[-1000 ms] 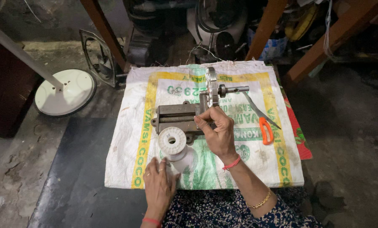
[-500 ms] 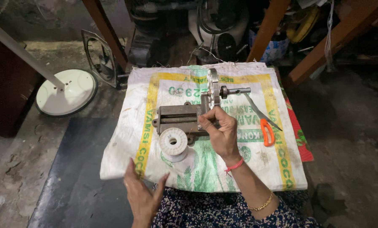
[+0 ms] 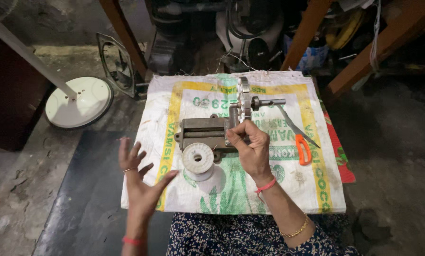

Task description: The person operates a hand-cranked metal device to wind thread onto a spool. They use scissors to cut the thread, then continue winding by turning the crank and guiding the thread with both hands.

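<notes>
Grey metal fills the middle of the frame: the winder (image 3: 211, 133) sits on the woven sack (image 3: 279, 189), and my right hand (image 3: 252, 148) is closed on its right end, fingers wrapped around the frame just below the toothed wheel (image 3: 243, 97). A short shaft (image 3: 268, 102) sticks out to the right of that wheel, toward the upper right of the sack.

My left hand (image 3: 140, 182) is lower left in the frame, open, palm turned up, fingers spread and holding nothing. It hangs over the left edge of the sack, apart from everything on it. The white spool (image 3: 198, 160) is the nearest thing to it, just right of my fingertips and touching the front of the winder, below and left of my right hand.

Scissors (image 3: 300, 140) with 1 orange handle lie on the sack to the right of my right hand, blades pointing toward the shaft, not touching my hand.

Off the sack, in the upper left of the frame, a round white base (image 3: 79, 102) with a pole rests on the floor, well apart from both hands.
</notes>
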